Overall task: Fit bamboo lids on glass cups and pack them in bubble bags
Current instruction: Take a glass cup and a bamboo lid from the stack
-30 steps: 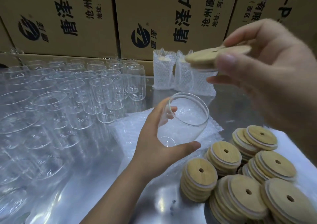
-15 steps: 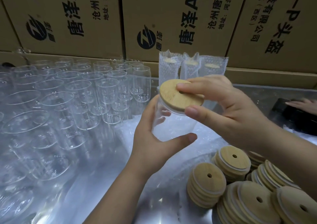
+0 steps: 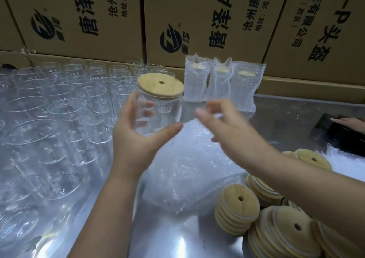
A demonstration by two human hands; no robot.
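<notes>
My left hand (image 3: 134,137) grips a clear glass cup (image 3: 158,113) from behind and below, holding it upright above the table. A round bamboo lid (image 3: 160,84) with a small hole sits on the cup's mouth. To the right of the cup, my right hand (image 3: 223,127) hovers blurred, fingers apart and empty, clear of the lid. A stack of flat bubble bags (image 3: 189,171) lies on the table under both hands. Three bagged cups (image 3: 221,84) stand at the back against the boxes.
Many empty glass cups (image 3: 59,119) crowd the table's left half. Stacks of bamboo lids (image 3: 237,210) lie at the lower right. Cardboard boxes (image 3: 197,20) wall the back. Another person's hand (image 3: 349,122) rests on a black object (image 3: 335,137) at the right edge.
The lid went from held in the air, to pressed onto the cup, to seated. My right hand has let go and pulled away to the right; the cup now stands more upright.
</notes>
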